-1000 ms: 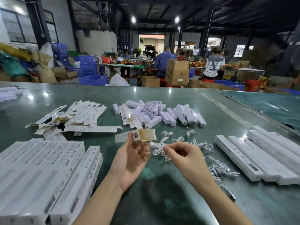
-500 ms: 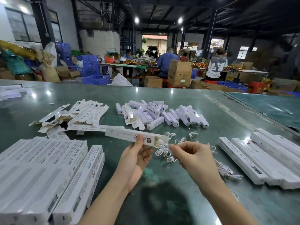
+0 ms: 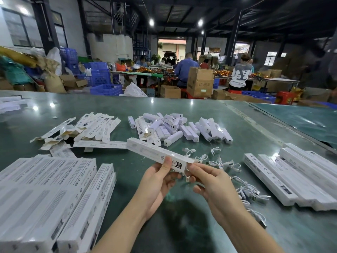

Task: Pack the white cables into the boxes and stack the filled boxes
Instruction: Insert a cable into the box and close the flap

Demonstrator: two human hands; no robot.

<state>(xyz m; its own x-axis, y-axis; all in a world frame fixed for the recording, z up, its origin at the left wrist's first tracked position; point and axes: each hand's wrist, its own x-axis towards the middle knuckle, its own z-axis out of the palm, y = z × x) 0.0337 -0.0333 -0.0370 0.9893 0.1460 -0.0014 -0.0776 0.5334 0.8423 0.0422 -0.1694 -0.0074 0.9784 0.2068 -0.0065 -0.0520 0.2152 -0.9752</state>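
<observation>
Holding a long white printed cardboard box (image 3: 156,153) above the glossy dark green worktop (image 3: 182,227), I pinch it near its right end with my left hand (image 3: 158,181), while my right hand (image 3: 212,183) pinches that end's tip. Small coiled white cables (image 3: 221,163) lie just beyond my hands; filled boxes (image 3: 45,194) are stacked at the near left edge. Behind the worktop's far edge, a dim warehouse holds blue plastic crates (image 3: 106,89) and brown cartons (image 3: 199,82).

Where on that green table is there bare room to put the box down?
Bare green tabletop shows between the stacked white boxes and the loose white cables, and beyond the small white blocks. The middle is crowded with flattened white cartons.
</observation>
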